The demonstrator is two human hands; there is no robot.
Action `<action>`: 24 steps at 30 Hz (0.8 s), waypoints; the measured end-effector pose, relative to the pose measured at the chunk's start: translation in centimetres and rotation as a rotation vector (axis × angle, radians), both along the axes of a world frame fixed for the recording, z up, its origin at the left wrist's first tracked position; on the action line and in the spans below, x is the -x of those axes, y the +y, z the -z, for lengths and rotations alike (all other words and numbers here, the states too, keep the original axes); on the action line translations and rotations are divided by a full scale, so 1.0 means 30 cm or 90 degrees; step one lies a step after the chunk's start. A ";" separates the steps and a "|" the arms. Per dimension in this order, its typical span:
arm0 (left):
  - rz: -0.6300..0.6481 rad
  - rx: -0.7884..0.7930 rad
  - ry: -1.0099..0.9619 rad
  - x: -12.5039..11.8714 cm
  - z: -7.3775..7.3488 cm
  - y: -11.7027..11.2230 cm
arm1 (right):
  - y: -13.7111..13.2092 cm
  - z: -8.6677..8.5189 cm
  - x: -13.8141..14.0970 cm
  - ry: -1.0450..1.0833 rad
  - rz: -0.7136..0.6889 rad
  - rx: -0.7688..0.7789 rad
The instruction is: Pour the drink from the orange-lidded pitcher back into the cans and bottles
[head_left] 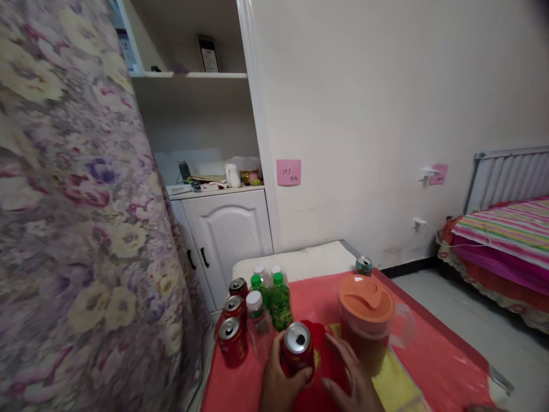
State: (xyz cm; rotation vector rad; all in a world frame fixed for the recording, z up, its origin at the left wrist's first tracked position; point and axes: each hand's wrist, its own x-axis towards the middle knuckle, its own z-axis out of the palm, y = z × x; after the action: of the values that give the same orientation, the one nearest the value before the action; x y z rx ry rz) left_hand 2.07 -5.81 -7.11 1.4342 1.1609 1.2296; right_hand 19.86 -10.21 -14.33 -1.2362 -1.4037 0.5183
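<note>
In the head view my left hand (281,375) is wrapped round a red drink can (299,352) with an opened silver top. The can is upright above a red plate-like item (321,337) whose full shape is hidden. To the right of the can, my right hand (349,372) is held apart from it with fingers spread, close to a plastic pitcher (366,337) with an orange lid. Left of my hands stand a clear bottle (259,329) with a white cap, a green bottle (281,303) and several red cans (232,342).
A red cloth (313,292) covers the table. A small can (363,265) stands at its far right corner. Under the pitcher lies something yellow (397,377). A floral curtain (86,229) hangs at left, a white cabinet (234,229) stands behind, and a bed (506,240) is at right.
</note>
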 end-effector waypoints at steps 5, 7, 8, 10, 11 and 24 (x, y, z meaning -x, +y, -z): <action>-0.010 0.026 -0.019 -0.011 -0.015 -0.006 | -0.157 -0.110 -0.174 0.002 0.109 -0.084; -0.007 0.028 -0.024 -0.019 -0.019 -0.008 | -0.194 -0.182 -0.277 0.012 0.200 -0.105; -0.006 0.029 -0.025 -0.023 -0.019 -0.008 | -0.201 -0.213 -0.331 0.023 0.244 -0.098; -0.005 0.031 -0.023 -0.030 -0.016 -0.007 | -0.192 -0.252 -0.431 0.048 0.311 -0.056; -0.002 0.033 -0.022 -0.032 -0.011 -0.006 | -0.179 -0.258 -0.473 0.077 0.344 -0.039; 0.040 0.001 -0.001 -0.029 0.057 0.019 | 0.000 -0.152 -0.559 0.241 0.125 0.036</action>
State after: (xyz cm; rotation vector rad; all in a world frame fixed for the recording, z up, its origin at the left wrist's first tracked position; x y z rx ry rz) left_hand 2.93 -5.26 -8.83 1.4567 1.1082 1.1859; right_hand 36.62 -10.19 -9.78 -1.2304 -0.9455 0.6212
